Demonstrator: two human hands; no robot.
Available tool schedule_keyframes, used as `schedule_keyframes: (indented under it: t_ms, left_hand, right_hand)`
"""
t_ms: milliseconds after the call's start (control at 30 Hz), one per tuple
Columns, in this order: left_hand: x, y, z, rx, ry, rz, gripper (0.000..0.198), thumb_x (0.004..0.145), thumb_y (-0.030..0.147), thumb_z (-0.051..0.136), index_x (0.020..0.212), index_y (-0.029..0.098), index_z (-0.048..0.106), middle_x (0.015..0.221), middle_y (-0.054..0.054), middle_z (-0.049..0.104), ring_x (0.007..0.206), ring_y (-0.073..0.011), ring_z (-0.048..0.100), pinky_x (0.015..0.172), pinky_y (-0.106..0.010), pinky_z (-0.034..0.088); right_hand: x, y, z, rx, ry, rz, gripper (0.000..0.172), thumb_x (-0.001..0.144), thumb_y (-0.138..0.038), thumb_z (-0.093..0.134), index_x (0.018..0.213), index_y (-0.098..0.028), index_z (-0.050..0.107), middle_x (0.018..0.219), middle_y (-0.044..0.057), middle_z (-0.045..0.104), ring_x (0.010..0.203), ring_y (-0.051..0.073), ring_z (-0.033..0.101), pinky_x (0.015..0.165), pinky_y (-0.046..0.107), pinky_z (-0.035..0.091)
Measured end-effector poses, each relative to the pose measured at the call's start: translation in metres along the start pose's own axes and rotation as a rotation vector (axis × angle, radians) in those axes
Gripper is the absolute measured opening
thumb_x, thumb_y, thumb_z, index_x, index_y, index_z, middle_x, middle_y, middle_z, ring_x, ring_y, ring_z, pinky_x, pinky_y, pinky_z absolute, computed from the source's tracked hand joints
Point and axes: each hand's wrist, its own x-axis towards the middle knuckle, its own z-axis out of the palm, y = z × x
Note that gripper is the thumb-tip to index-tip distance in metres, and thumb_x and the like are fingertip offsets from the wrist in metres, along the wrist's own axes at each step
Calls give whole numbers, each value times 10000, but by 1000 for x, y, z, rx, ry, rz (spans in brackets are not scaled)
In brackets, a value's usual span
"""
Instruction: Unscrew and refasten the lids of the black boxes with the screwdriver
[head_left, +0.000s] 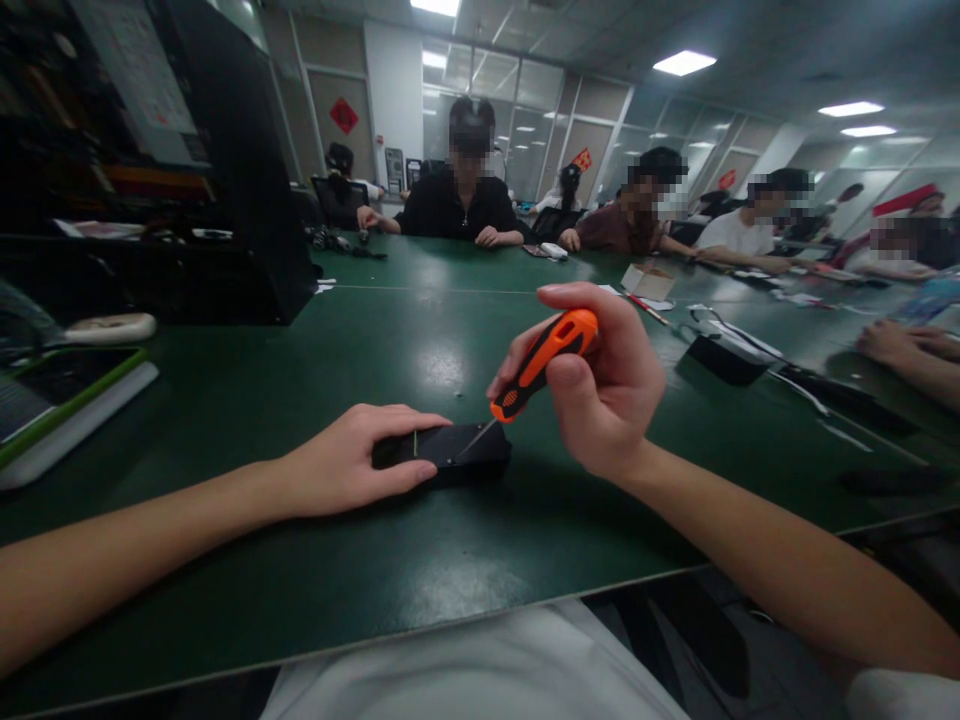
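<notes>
A flat black box-shaped device (465,452) lies on the green table (300,400) in front of me. My left hand (352,460) rests on its left end, with the fingers curved over it and holding it down. My right hand (600,385) is closed around the orange and black handle of a screwdriver (544,362). The thin metal shaft slants down to the left, and its tip touches the top of the device.
A black cabinet (247,180) and a green-edged tray (67,410) stand at the left. Several people sit along the far side and right of the table. Another person's hands (900,345) lie at the right edge. A black box (724,358), cables and a small carton (649,282) lie beyond my right hand.
</notes>
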Motion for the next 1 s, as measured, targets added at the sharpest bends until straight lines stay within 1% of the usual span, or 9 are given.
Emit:
schedule_keyframes:
  t_ms: [100, 300, 400, 500, 600, 700, 767, 867, 1000]
  left_hand:
    - [1, 0, 0, -5, 4, 5, 429, 937, 406, 631, 1322, 218, 652, 1155, -64, 733, 972, -219, 680, 844, -308, 523]
    - [1, 2, 0, -27, 14, -6, 420, 927, 401, 635, 1297, 205, 667, 1131, -65, 739, 951, -219, 681, 828, -309, 524]
    - [1, 2, 1, -16, 9, -4, 425, 930, 412, 636, 1296, 199, 668, 1126, -69, 738, 943, -218, 680, 816, -309, 524]
    - [1, 0, 1, -10, 13, 8, 423, 931, 420, 630, 1292, 204, 672, 1118, -71, 741, 933, -218, 681, 811, -311, 528]
    - [1, -2, 1, -11, 16, 12, 432, 928, 419, 630, 1304, 210, 669, 1131, -75, 741, 938, -221, 683, 816, -316, 532]
    - [1, -2, 1, -10, 11, 9, 436, 930, 419, 630, 1313, 212, 663, 1136, -75, 740, 944, -223, 684, 827, -321, 534]
    - [1, -2, 1, -9, 9, 10, 429, 933, 412, 630, 1311, 212, 661, 1140, -72, 738, 955, -224, 685, 839, -323, 532]
    - [1, -1, 1, -13, 9, 9, 419, 934, 397, 633, 1304, 203, 662, 1149, -70, 738, 971, -225, 685, 849, -323, 526]
    - [1, -1, 2, -21, 18, 10, 424, 930, 399, 640, 1302, 198, 664, 1155, -68, 740, 978, -229, 689, 860, -325, 525]
  right_hand:
    - [-1, -1, 0, -26, 20, 15, 496, 932, -611, 552, 1297, -300, 424, 865, 9, 623, 703, 140, 655, 616, 291, 586]
    - [1, -3, -2, -20, -50, 43, 456, 953, -561, 549, 1311, -308, 419, 902, 0, 610, 735, 126, 655, 662, 280, 583]
    - [3, -2, -3, -57, -39, 53, 470, 956, -544, 553, 1332, -299, 414, 905, 12, 605, 742, 134, 643, 667, 290, 588]
    - [5, 3, -5, -134, -9, 64, 527, 927, -530, 605, 1361, -299, 415, 917, 21, 591, 788, 152, 641, 712, 311, 600]
    - [6, 9, -7, -171, -20, 62, 651, 873, -520, 680, 1418, -321, 386, 946, 22, 582, 827, 162, 639, 733, 314, 602]
    - [5, 11, -6, -174, -69, 89, 801, 841, -536, 709, 1504, -360, 296, 978, 18, 584, 871, 172, 647, 744, 315, 599]
    - [4, 11, -5, -152, -101, 79, 865, 843, -534, 707, 1544, -392, 222, 997, 6, 592, 887, 167, 651, 771, 316, 594]
    - [2, 8, 0, -111, -106, 33, 913, 855, -505, 708, 1568, -405, 146, 1043, 3, 610, 878, 154, 653, 809, 323, 593]
    - [1, 6, 6, -82, -143, 57, 886, 899, -484, 667, 1575, -370, 106, 1104, 34, 627, 922, 172, 671, 890, 372, 594]
